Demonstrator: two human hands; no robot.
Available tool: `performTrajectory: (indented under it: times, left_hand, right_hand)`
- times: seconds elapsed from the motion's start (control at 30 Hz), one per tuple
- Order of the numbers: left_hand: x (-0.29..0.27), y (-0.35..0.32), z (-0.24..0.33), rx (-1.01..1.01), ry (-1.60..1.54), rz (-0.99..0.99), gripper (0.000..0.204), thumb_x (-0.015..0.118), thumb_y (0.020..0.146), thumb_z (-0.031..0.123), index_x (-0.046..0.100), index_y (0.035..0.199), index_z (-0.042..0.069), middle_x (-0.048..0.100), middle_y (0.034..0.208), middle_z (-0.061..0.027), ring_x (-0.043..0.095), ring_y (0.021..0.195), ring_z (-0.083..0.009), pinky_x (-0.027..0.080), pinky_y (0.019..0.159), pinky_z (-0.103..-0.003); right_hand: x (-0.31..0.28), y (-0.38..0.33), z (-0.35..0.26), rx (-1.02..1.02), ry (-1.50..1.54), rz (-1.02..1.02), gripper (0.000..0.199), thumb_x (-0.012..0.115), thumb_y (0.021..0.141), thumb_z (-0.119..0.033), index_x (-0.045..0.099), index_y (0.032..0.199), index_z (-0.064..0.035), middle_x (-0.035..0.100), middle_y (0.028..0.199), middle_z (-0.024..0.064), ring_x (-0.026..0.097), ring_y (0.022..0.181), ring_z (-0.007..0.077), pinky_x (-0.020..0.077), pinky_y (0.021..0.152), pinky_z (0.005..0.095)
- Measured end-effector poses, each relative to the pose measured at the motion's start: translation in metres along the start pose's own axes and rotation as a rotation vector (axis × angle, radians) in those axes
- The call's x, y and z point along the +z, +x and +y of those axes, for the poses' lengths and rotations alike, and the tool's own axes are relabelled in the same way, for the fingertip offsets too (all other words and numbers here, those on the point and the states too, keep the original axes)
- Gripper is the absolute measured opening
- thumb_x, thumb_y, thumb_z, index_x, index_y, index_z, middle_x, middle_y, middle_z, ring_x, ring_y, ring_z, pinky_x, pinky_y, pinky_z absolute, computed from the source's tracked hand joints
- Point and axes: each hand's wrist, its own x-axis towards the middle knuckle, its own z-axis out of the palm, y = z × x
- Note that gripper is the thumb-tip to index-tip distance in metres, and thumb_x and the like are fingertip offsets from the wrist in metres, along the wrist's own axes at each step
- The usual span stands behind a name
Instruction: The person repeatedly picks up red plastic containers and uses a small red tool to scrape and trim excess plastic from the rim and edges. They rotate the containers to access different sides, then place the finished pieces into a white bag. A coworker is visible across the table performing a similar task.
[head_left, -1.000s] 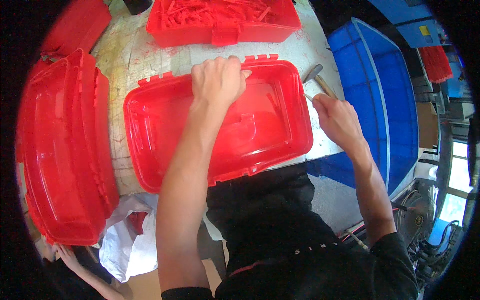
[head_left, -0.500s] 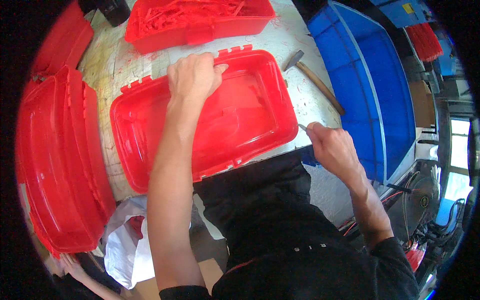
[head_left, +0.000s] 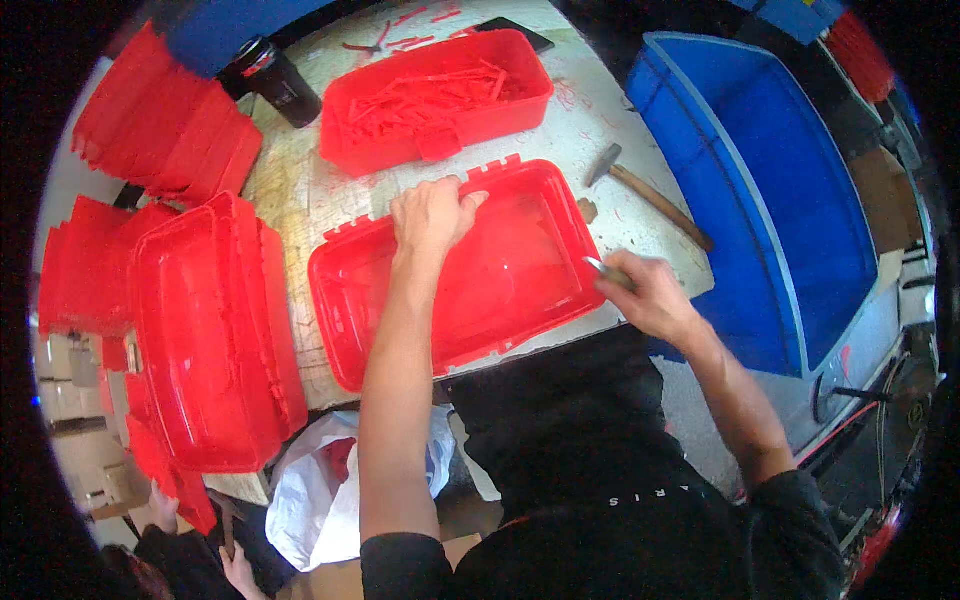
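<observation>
Red tray (head_left: 500, 290) on bench (head_left: 290, 190), left hand (head_left: 430, 215) flat on its 12 o'clock rim, right hand (head_left: 645, 295) gripping blade (head_left: 597, 266) at 3 o'clock edge, hammer (head_left: 645, 195) at 2 o'clock.

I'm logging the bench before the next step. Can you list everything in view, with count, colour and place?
Tray: one, red, bench centre, under both hands.
Bin: one, red, behind the tray, holds red offcuts.
Tray stack: one stack, red, left of the tray.
Flat stack: red pieces, far left; count unclear.
Hammer: one, wooden handle, right of the tray.
Crate: one, blue, right of the bench.
Can: one, dark, far left of the bin.
Bag: one, white, below the bench edge.
Bench: one, pale, worn top.
Left hand: on the tray's far rim.
Right hand: at the tray's right edge, gripping a thin metal tool.
</observation>
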Motion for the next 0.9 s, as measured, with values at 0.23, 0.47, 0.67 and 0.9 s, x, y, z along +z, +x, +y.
performTrajectory:
  times: [0.23,0.47,0.67,0.9]
  left_hand:
    - [0.003,0.002,-0.010,0.056,-0.009,-0.011,0.038,0.070,0.087,0.041,0.069,0.101,0.006,0.072,0.096,-0.0203,0.068,0.097,-0.0394,0.050,0.083,-0.053]
    - [-0.007,0.015,-0.017,0.105,0.156,-0.090,0.036,0.078,0.080,0.031,0.072,0.108,0.009,0.071,0.104,-0.0206,0.067,0.101,-0.0380,0.053,0.086,-0.050]
    - [-0.032,-0.009,-0.021,0.115,0.043,0.057,0.029,0.074,0.082,0.028,0.073,0.105,0.010,0.072,0.101,-0.0187,0.068,0.100,-0.0365,0.053,0.085,-0.049]
    - [-0.085,-0.058,0.020,0.445,0.179,0.890,0.016,0.059,0.087,0.017,0.067,0.098,0.009,0.069,0.082,-0.0134,0.070,0.081,-0.0295,0.054,0.068,-0.047]
  right_hand:
    - [0.011,-0.051,0.047,0.078,0.216,0.067,0.013,0.067,0.091,-0.014,0.062,0.098,-0.0036,0.064,0.069,0.0074,0.062,0.062,0.0154,0.0504,0.060,0.0317]
    - [0.016,0.003,0.042,-0.064,0.072,0.041,0.035,0.068,0.093,-0.031,0.063,0.091,0.0039,0.062,0.067,0.0060,0.061,0.062,0.0150,0.0491,0.060,0.0316]
    - [0.025,-0.003,0.051,0.230,0.815,0.058,0.029,0.065,0.096,-0.029,0.059,0.076,-0.0085,0.057,0.058,0.0021,0.048,0.045,0.0090,0.0351,0.040,0.0248]
    - [0.000,0.022,0.124,-0.043,-0.219,0.456,0.026,0.065,0.094,-0.018,0.062,0.111,0.0017,0.067,0.100,0.0168,0.065,0.093,0.0308,0.0527,0.084,0.0385]
